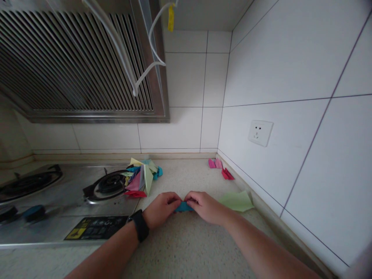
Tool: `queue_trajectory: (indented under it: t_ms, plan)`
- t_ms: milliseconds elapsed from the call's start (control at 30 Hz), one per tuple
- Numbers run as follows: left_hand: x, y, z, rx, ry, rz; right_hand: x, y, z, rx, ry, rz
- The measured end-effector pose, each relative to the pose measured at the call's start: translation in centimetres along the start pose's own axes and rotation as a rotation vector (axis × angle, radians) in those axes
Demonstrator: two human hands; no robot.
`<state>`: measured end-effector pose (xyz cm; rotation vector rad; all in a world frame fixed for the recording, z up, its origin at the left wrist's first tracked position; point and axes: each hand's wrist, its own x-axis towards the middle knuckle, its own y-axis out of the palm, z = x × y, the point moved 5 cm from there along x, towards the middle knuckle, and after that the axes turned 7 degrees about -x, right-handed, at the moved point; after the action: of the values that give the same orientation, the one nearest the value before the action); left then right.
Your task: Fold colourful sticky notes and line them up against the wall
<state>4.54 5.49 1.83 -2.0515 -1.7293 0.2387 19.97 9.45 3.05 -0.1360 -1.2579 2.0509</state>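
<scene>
A small piece of folded blue paper (183,207) lies low over the countertop between my two hands. My left hand (162,207), with a black watch on its wrist, pinches the paper's left end. The right end is pinched by my right hand (205,205). Fingers hide much of the paper, and a reddish edge shows beneath it. Beyond my right hand lies a pale green sheet of paper (238,201), partly covered by my forearm.
A heap of colourful folded papers (143,176) rests by the gas stove (69,201), partly over the right burner. Pink folded papers (215,163) and a red one (227,174) sit near the back right corner. A range hood (167,116) overhangs the left; white cable hangs before it.
</scene>
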Motion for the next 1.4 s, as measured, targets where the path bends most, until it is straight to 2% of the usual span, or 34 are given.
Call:
queue_trajectory:
  t_ms: [200,333,433,500,700,867,933,1133,1300,1400]
  plan:
    - [0.4,0.0,0.8,-0.208,-0.044,-0.041,0.1,0.2,-0.5,0.071,0.064,-0.014]
    - [0.7,-0.4,1.3,-0.354,-0.019,-0.123,0.3,0.3,-0.8,0.218,0.091,-0.033]
    - [0.7,-0.3,1.5,-0.384,-0.030,-0.110,0.4,0.6,-1.0,0.305,0.102,-0.031]
    - [0.7,-0.1,1.6,-0.353,-0.043,-0.080,0.4,0.6,-0.9,0.249,0.091,-0.043]
    - [0.8,1.0,1.1,-0.374,-0.002,0.005,-0.1,0.0,0.7,-0.160,0.027,-0.146]
    - [0.2,2.4,-0.1,-0.419,-0.038,0.098,0.1,-0.3,1.6,-0.230,0.069,-0.237]
    - [-0.1,2.8,-0.6,-0.398,-0.055,0.115,0.3,-0.4,1.8,-0.215,0.080,-0.252]
    - [0.1,3.4,-2.1,-0.423,-0.093,0.038,0.2,-0.9,1.7,-0.130,0.097,-0.300]
    - [1.2,4.0,-2.6,-0.391,0.016,-0.025,0.1,-1.1,0.3,0.022,0.145,-0.337]
    - [1.4,4.1,-2.1,-0.479,0.041,-0.072,0.7,-0.6,-0.3,0.164,0.154,-0.354]
